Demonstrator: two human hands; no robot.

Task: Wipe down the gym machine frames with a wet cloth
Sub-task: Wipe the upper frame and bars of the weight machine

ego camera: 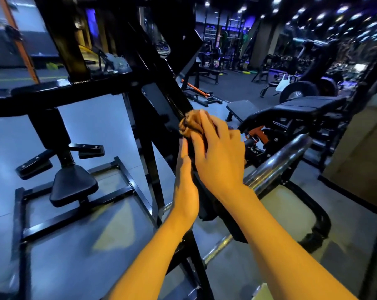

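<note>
- Both forearms reach forward; left hand (186,180) braces flat beside the slanted black frame bar (172,100).
- Right hand (217,154) presses a bunched cloth (188,123) onto it (fingers clamped over cloth, for scrubbing pressure).

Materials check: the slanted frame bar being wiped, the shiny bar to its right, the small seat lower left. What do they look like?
Slanted frame bar: looks like steel with glossy black paint, going by the sharp reflections along its edges.
Shiny bar: bare polished or chromed metal, with mirror-like highlights.
Seat: black padded vinyl or leather-like cover, with a soft sheen and rounded edges; which of the two is unclear.
</note>
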